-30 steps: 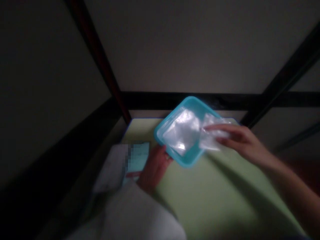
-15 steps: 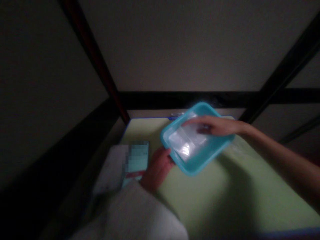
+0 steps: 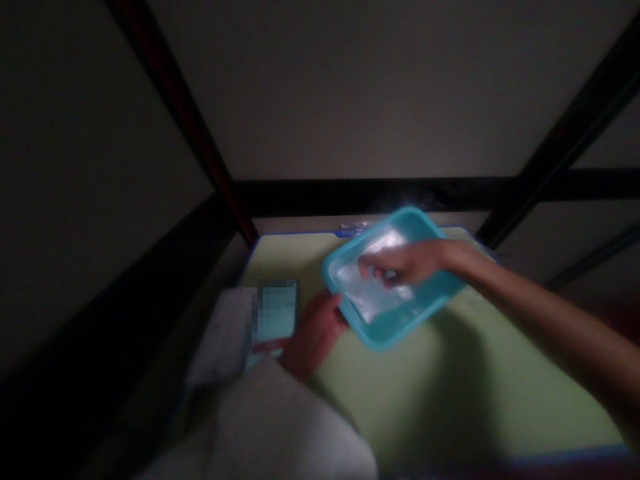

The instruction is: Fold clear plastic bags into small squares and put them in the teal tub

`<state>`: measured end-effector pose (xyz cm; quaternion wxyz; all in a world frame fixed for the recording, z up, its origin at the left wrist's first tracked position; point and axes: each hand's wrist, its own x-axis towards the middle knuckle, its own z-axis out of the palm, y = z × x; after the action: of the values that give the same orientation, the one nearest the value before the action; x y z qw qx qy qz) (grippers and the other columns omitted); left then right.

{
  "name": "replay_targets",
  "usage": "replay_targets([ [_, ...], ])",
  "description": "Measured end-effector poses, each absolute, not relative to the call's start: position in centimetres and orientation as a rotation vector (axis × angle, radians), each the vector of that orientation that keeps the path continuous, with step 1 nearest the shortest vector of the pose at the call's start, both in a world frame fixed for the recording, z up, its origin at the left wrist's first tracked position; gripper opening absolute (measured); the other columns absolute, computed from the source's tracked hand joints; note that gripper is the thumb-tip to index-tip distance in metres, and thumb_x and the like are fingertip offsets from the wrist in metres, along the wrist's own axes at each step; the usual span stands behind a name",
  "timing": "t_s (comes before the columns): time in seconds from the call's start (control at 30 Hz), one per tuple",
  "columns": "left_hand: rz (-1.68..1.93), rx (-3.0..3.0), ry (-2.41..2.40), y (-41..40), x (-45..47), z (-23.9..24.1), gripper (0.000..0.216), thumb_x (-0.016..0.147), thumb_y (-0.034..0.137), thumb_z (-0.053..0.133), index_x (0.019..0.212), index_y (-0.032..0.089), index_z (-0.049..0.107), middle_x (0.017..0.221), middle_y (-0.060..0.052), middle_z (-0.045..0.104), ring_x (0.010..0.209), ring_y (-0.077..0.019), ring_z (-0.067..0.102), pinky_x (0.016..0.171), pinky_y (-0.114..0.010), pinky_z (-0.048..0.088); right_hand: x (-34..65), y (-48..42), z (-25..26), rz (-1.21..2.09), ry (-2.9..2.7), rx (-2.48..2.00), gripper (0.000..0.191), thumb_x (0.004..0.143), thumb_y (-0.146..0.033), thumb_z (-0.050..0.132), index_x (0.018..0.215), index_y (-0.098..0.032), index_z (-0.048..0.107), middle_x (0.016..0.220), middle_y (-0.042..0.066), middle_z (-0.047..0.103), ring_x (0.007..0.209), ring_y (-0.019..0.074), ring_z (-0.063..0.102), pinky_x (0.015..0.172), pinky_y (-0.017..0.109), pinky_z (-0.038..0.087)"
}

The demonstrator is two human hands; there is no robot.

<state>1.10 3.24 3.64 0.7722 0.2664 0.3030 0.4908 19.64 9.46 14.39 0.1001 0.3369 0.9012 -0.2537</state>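
A turquoise plastic tray [image 3: 400,328] sits tilted on the green table mat [image 3: 450,400], with clear plastic bags [image 3: 373,300] lying inside it. My left hand [image 3: 313,333] grips the tray's near-left edge. My right hand [image 3: 400,263] reaches over the tray from the right, fingers curled down onto the bags inside. The scene is dim and slightly blurred, so the exact grip on the bags is unclear.
A light-blue card or booklet [image 3: 277,313] lies on the mat left of my left hand. A pale sleeve [image 3: 270,427] covers my left forearm. Dark frame bars [image 3: 380,195] run along the back and sides. A small clear item [image 3: 353,229] lies behind the tray.
My right hand carried a clear bag from the tray's right side into the tray, and its fingers now curl down on the bags. The tray shifted slightly right.
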Motion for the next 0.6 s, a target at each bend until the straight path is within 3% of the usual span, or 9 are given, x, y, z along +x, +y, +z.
replay_targets([
  [0.2,1.051,0.597,0.61,3.5,1.2,3.5,0.022,0.075,0.02,0.062,0.096,0.015,0.061,0.11,-0.009,0.067,0.119,-0.0261,0.053,0.101,-0.04,0.042,18.8,9.6,13.0,-0.642,2.698,0.912,0.028,0.071,-0.001,0.055,0.095,-0.015,0.051,0.085,0.006,0.06,0.073,0.0166,0.055,0.064,0.025,0.046],
  [0.37,1.086,0.594,0.683,3.8,1.1,2.6,0.023,0.072,0.023,0.066,0.094,0.016,0.062,0.103,-0.008,0.068,0.116,-0.026,0.055,0.1,-0.039,0.043,18.9,9.2,12.4,-0.397,2.824,0.882,0.028,0.075,-0.002,0.05,0.101,-0.01,0.053,0.089,0.009,0.062,0.073,0.0173,0.054,0.067,0.027,0.044],
  [0.6,1.08,0.595,0.622,3.6,1.2,3.1,0.025,0.073,0.022,0.066,0.097,0.014,0.063,0.104,-0.009,0.068,0.116,-0.0268,0.056,0.099,-0.039,0.044,19.1,8.8,11.5,-0.176,2.822,0.925,0.033,0.082,-0.01,0.05,0.115,-0.011,0.051,0.094,0.012,0.065,0.078,0.021,0.06,0.068,0.03,0.044],
])
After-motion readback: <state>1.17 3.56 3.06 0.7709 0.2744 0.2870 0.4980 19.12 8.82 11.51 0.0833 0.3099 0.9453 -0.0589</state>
